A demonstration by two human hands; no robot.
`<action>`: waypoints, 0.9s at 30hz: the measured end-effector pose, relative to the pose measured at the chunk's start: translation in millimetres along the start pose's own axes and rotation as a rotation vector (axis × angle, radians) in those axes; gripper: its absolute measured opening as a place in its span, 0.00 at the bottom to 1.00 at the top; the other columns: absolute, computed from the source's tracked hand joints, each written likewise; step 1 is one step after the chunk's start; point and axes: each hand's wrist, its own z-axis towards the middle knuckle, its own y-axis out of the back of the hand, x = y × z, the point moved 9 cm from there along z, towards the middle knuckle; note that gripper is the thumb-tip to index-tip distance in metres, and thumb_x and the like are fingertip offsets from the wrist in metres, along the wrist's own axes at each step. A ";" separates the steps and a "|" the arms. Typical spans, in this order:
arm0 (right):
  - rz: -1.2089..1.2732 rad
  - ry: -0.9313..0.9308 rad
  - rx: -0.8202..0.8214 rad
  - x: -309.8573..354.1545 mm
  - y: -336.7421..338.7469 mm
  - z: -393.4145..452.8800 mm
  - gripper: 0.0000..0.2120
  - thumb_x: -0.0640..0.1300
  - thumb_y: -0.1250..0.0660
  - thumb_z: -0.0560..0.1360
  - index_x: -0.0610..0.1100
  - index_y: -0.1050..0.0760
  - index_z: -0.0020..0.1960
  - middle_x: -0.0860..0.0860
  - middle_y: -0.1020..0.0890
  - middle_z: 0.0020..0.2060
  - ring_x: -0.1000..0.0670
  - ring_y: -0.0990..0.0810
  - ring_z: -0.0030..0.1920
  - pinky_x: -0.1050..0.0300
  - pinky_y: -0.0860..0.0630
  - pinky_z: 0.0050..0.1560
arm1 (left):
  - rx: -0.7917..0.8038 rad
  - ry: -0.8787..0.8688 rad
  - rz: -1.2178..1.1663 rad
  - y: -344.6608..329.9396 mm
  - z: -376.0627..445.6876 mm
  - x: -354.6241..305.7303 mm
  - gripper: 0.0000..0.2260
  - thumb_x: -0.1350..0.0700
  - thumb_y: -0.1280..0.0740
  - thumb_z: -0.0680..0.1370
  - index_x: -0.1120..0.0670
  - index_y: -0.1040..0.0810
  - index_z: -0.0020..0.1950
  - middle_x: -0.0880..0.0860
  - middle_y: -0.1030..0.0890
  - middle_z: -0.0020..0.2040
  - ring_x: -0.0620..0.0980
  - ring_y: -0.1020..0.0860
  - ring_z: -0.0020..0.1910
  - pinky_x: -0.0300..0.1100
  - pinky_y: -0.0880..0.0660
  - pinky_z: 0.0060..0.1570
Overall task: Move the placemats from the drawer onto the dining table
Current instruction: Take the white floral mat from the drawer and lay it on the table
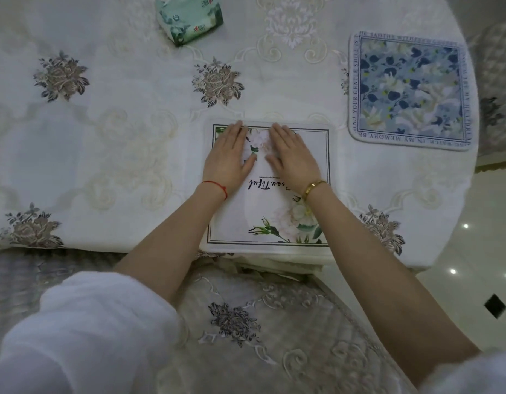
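A white placemat with a dark border, pale flowers and black script lies flat near the front edge of the dining table. My left hand and my right hand both press flat on its far half, fingers straight, side by side. A second placemat, blue with a floral print and lettering round its rim, lies on the table at the far right, near the rounded edge.
A green pack of tissues sits at the far middle of the table. An embroidered cloth with grey-brown roses covers the table and hangs over its front edge. Shiny tiled floor shows to the right.
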 end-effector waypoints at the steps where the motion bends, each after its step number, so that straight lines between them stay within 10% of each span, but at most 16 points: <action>1: 0.002 -0.030 -0.015 -11.1 3.6 -5.4 0.29 0.53 0.47 0.82 0.42 0.49 0.78 0.48 0.46 0.78 0.49 0.51 0.78 0.53 0.56 0.77 | -0.018 0.017 -0.007 2.9 -3.9 7.2 0.29 0.44 0.45 0.81 0.58 0.44 0.77 0.56 0.43 0.78 0.53 0.45 0.77 0.44 0.51 0.76; 8: 0.051 -0.251 -0.106 -89.5 34.3 -57.4 0.29 0.50 0.45 0.82 0.40 0.48 0.78 0.45 0.44 0.78 0.46 0.49 0.78 0.53 0.55 0.77 | -0.042 0.140 0.065 13.5 -18.8 45.8 0.31 0.43 0.45 0.81 0.61 0.45 0.77 0.58 0.43 0.78 0.56 0.45 0.77 0.47 0.50 0.76; 17: 0.053 0.018 -0.022 12.8 5.5 -26.7 0.28 0.47 0.42 0.81 0.39 0.46 0.77 0.44 0.45 0.78 0.45 0.50 0.78 0.48 0.50 0.77 | 0.054 -0.038 0.037 -8.0 -12.5 -25.5 0.29 0.48 0.45 0.81 0.59 0.48 0.78 0.56 0.46 0.78 0.54 0.49 0.78 0.45 0.54 0.76; 27: 0.077 -0.163 -0.074 -49.3 11.6 -80.9 0.28 0.49 0.44 0.82 0.42 0.47 0.78 0.48 0.44 0.78 0.49 0.49 0.78 0.55 0.55 0.77 | 0.031 0.044 0.066 -5.5 -50.1 16.2 0.28 0.45 0.48 0.82 0.56 0.49 0.78 0.54 0.45 0.78 0.51 0.48 0.77 0.45 0.52 0.76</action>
